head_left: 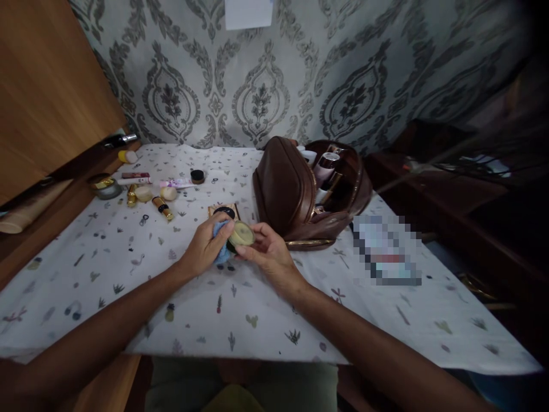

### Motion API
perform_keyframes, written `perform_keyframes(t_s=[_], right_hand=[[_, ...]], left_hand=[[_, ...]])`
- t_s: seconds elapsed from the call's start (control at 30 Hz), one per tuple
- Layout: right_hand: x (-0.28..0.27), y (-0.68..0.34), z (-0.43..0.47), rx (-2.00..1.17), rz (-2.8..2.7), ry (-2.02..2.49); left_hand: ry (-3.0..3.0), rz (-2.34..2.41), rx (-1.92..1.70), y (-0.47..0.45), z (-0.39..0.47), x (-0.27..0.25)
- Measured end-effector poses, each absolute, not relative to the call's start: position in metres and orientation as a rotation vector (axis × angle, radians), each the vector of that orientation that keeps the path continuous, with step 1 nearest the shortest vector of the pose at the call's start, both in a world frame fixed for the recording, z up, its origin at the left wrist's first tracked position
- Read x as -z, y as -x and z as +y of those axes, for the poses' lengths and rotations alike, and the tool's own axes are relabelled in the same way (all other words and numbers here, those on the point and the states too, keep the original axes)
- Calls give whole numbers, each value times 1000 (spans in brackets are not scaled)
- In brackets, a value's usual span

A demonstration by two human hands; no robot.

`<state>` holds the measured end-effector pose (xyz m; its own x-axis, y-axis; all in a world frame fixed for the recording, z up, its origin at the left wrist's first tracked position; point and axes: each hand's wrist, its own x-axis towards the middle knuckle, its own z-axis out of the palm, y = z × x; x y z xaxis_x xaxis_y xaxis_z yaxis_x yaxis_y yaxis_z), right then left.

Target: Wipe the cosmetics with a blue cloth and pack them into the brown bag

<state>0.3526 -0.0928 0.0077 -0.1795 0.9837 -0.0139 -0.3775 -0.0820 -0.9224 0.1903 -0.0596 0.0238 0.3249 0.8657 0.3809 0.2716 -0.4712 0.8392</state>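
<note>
My left hand is closed around a blue cloth and presses it to the edge of a small round compact. The compact has a pale, yellowish see-through face and a dark part below it. From the other side, the fingers of my right hand grip its rim. Just behind my hands lies a square box with a dark oval on top, partly covered by my left hand. A brown leather cosmetic bag stands unzipped beyond my right hand, with bottles and tubes inside, among them a pink bottle.
At the back left of the patterned tablecloth are a gold-lidded jar, a black-and-gold tube, a small black jar and several other cosmetics. A blurred-out flat object lies at right. A wooden panel borders the left.
</note>
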Motion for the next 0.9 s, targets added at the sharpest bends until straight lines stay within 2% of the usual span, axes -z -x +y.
perform_keyframes(t_s=[0.23,0.57,0.9], right_hand=[[-2,-352,-89,-1366,-1120,910],[-8,-356,-91,-1953,-864,704],[-12,-353,-93,-1927,-800,684]], left_hand=[[-1931,962,-1197,-191,-64,-19],[-1832,907,-1118,-190,-66,-26],[-2022,936,-1254,-190,-64,-25]])
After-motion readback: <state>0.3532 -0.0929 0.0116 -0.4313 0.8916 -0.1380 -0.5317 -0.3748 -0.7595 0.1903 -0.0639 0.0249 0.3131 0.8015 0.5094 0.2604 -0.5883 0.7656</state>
